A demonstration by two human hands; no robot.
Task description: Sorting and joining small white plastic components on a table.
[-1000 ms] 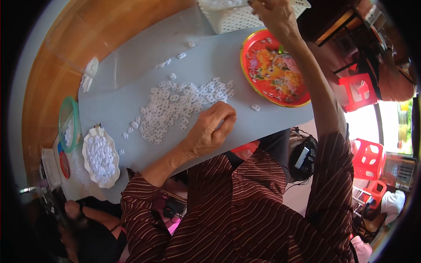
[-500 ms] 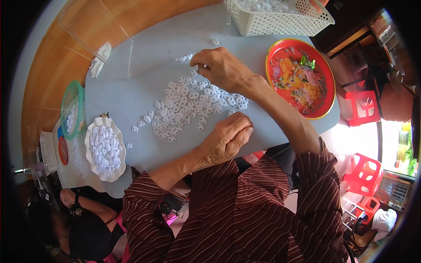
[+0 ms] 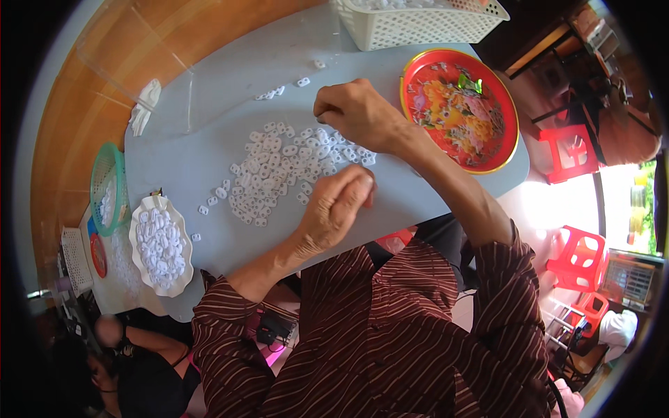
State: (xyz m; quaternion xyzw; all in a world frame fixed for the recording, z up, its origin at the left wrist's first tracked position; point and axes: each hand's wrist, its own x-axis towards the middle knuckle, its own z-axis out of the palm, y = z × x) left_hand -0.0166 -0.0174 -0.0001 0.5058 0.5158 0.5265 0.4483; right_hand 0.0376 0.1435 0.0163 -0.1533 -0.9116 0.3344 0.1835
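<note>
Over white pieces (image 3: 279, 167), right hand (image 3: 355, 115) palm-down

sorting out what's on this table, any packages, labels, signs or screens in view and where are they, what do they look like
No labels, signs or screens can be made out; only containers:
White lattice basket: far edge of the table, rectangular.
Round red tray: right of the right hand, flower pattern, gold rim.
Green mesh basket: left table edge, roundish.
White scalloped dish: left of the left hand, full of small white pieces.
</note>
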